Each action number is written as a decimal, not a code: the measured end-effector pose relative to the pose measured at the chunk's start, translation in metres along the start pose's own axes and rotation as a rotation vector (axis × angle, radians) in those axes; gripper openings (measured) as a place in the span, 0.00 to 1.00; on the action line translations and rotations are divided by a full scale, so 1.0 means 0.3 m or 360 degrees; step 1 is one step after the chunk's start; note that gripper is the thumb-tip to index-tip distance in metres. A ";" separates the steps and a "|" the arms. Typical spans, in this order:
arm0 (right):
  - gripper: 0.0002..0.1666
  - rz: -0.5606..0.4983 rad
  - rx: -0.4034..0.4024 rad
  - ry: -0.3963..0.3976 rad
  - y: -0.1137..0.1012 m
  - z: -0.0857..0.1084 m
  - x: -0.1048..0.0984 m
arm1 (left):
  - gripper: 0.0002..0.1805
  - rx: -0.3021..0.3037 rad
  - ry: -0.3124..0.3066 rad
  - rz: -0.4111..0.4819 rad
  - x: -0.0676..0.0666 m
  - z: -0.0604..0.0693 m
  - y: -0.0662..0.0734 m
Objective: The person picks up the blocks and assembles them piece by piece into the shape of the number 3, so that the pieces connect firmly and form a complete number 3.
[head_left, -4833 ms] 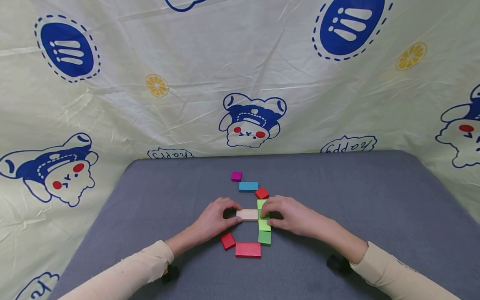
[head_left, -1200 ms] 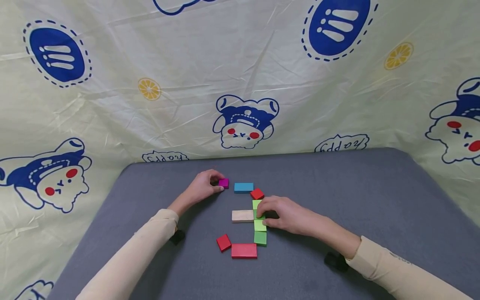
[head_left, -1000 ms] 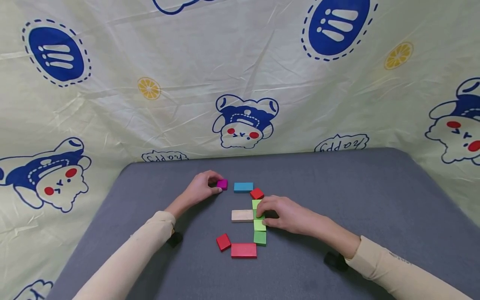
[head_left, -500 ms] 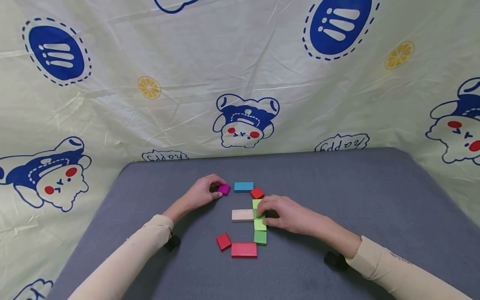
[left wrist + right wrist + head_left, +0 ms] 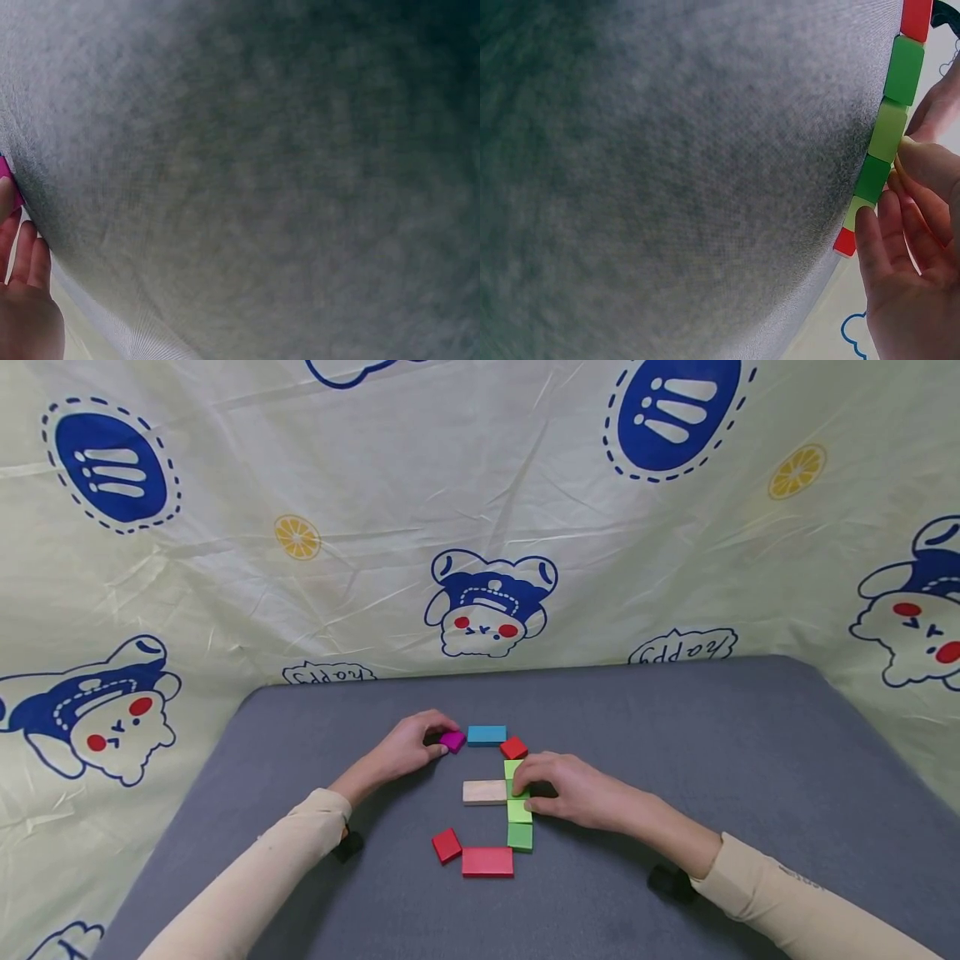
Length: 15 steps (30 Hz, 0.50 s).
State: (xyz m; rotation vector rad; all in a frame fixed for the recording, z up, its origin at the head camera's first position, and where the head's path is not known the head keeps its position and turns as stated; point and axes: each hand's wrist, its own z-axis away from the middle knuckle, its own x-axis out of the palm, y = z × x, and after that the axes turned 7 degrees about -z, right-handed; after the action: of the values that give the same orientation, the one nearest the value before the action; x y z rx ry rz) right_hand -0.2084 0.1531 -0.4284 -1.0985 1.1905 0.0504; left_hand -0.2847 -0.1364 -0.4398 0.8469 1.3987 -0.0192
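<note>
In the head view my left hand (image 5: 408, 745) pinches a magenta block (image 5: 453, 742) between thumb and fingers, turned slightly, close to the left end of a blue block (image 5: 487, 736). The left wrist view catches only a sliver of the magenta block (image 5: 9, 180) at its left edge. My right hand (image 5: 577, 789) holds a green block (image 5: 872, 178) in a column of green pieces, thumb on the near side and fingers on the far side. A light green block (image 5: 519, 812) lies just nearer, and a pale wooden block (image 5: 484, 792) butts against the column from the left.
A tilted red block (image 5: 513, 747) sits at the column's far end, below the blue one. Nearer me are another green block (image 5: 520, 837), a long red block (image 5: 487, 862) and a small tilted red block (image 5: 447, 846). A printed curtain hangs behind the grey table (image 5: 675, 735).
My left hand left the pale wooden block and took the magenta block, moving it left, then turning it and bringing it nearer and right toward the blue block. My right hand stayed put.
</note>
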 end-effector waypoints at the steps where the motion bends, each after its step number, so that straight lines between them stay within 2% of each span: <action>1: 0.11 -0.0002 0.0002 0.0000 0.000 0.000 0.000 | 0.17 -0.0003 -0.0004 -0.0001 0.000 -0.001 0.001; 15: 0.11 0.0006 0.0003 -0.0007 -0.001 -0.001 0.000 | 0.18 0.0027 -0.0002 -0.0019 0.004 -0.005 0.001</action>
State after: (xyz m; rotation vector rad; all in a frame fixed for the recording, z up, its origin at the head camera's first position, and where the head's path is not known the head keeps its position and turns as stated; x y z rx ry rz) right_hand -0.2084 0.1528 -0.4283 -1.0941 1.1886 0.0544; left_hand -0.2855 -0.1350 -0.4406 0.8522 1.4040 -0.0406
